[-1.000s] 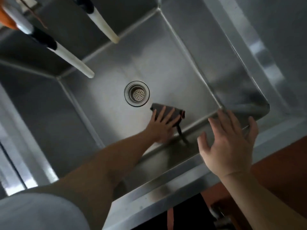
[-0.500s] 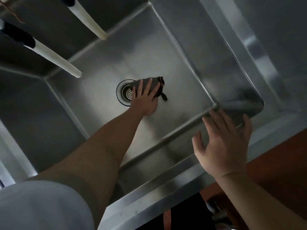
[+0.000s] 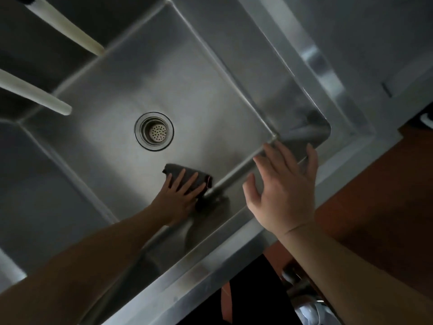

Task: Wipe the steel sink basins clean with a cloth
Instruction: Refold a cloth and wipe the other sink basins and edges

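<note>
A deep steel sink basin (image 3: pixel 210 85) fills the view, with a round drain strainer (image 3: pixel 154 131) in its floor. My left hand (image 3: pixel 178 195) reaches down and presses flat, fingers spread, on a dark grey cloth (image 3: pixel 187 175) lying on the basin floor close to the near wall, below and right of the drain. My right hand (image 3: pixel 284 191) hovers open with spread fingers above the basin's near right corner and holds nothing.
Two white hoses or spouts (image 3: pixel 68 31) (image 3: pixel 35 95) hang over the basin from the upper left. A steel rim (image 3: pixel 328 66) runs along the right side and near edge. Reddish-brown floor (image 3: pixel 375 195) lies at the lower right.
My left hand slid the cloth from beside the drain back toward the near wall of the basin. My right hand stayed hovering over the near right corner.
</note>
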